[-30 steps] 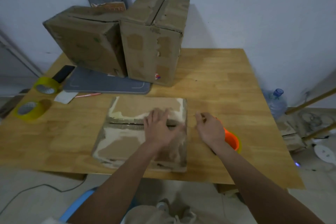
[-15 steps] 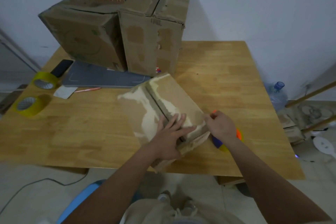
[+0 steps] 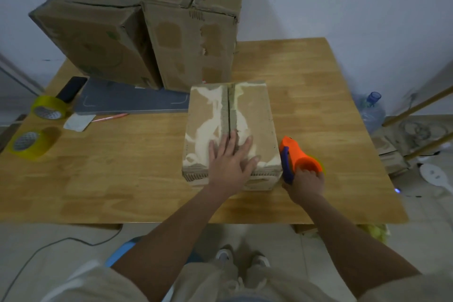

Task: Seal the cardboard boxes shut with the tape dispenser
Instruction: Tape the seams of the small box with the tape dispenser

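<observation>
A small worn cardboard box (image 3: 250, 115) lies on the wooden table (image 3: 122, 174), its flap seam running away from me. My left hand (image 3: 230, 162) rests flat, fingers spread, on the near end of the box top over the seam. Just right of the box, my right hand (image 3: 305, 182) grips the orange tape dispenser (image 3: 297, 157) with a blue handle, which stands on the table beside the box's near right corner. Two larger cardboard boxes (image 3: 98, 41) (image 3: 193, 32) stand at the back of the table.
Two yellow tape rolls (image 3: 47, 108) (image 3: 30, 142) sit at the table's left edge, by a black phone (image 3: 71, 88), a grey board (image 3: 132, 103) and a pen. A water bottle (image 3: 370, 110) and clutter are on the floor to the right.
The small box has been turned a quarter turn so its seam points away from me. My right hand has moved from the box edge onto the tape dispenser.
</observation>
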